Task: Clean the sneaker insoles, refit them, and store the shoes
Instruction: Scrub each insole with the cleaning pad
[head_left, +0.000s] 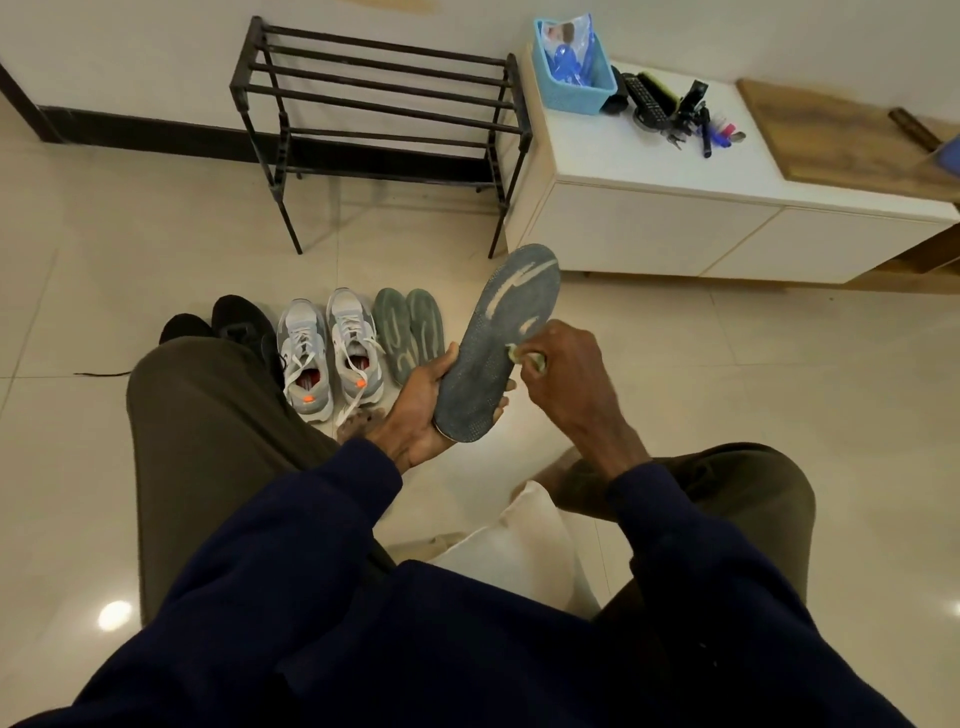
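The right hand's (566, 374) fingers (543, 340) were curled close together, pinching a small pale cloth (525, 357) against the right edge of the dark insole (498, 338), about midway along it. The left hand (421, 405) gripped that insole from beneath at the heel end, with the thumb wrapped over the left edge and the fingertips showing past the right edge. The toe end was raised and pointed away from the person. Pale streaks marked the forepart (whether grime or wear could not be told).

Assessment: wiping was the step in hand. To do it well, the left hand should support the insole directly behind the spot being rubbed, so the thin sole does not fold. Strokes should run the length of the textured face, and the cloth should be turned to a fresh side as it soils.

On the floor (727, 415) beyond the hands, two green insoles (410, 335) lay side by side, just beside the grey sneakers (330, 353). A pair of black shoes (234, 322) sat further left, partly hidden by a knee. The shoe rack (379, 104) stood against the wall behind them. Refitting and storage were judged not yet done.
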